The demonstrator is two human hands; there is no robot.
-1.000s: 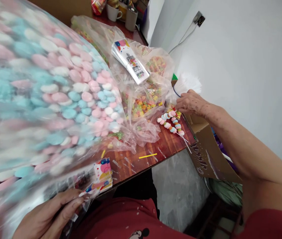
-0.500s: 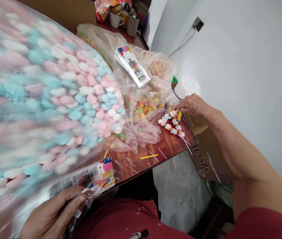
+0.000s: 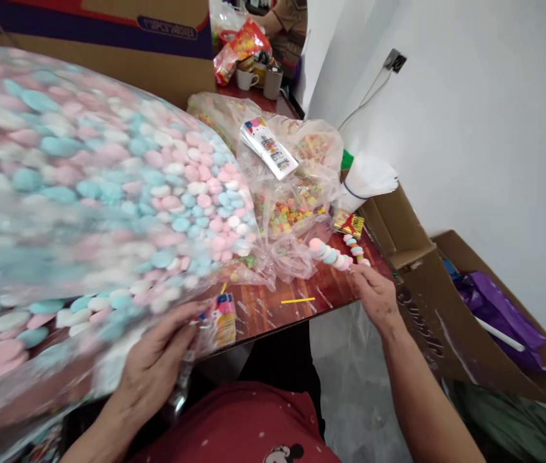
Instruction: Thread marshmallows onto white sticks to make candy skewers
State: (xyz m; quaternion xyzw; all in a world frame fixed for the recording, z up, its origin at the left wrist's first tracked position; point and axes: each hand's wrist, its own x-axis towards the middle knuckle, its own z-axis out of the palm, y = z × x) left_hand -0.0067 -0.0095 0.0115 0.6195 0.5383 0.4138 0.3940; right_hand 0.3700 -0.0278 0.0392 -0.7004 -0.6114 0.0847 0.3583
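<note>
My right hand [image 3: 376, 299] is closed on the lower end of a marshmallow skewer [image 3: 330, 254], strung with pink, white and pale blue pieces and tilted over the table's front edge. Behind that hand, another marshmallow skewer [image 3: 355, 249] lies on the table, partly covered. My left hand [image 3: 164, 350] pinches a clear plastic sleeve [image 3: 224, 321] with a colourful dotted print, low at the table edge. Beside the left hand spreads a huge clear bag of marshmallows [image 3: 123, 186]. A yellow strip [image 3: 298, 300] rests on the reddish wooden table [image 3: 263, 315] between my hands.
Bags of small colourful candies [image 3: 296, 209] lie at the middle, with a stack of printed sleeves [image 3: 269, 148] on top. A white bundle [image 3: 369, 177] and gold packets [image 3: 348, 223] sit at the right. Open cartons [image 3: 417, 276] stand beside the table; a mug [image 3: 247, 80] is farther back.
My right hand has moved from beside the white bundle down to the table edge and lifted one marshmallow skewer. My left hand still holds the sleeve. The view has shifted.
</note>
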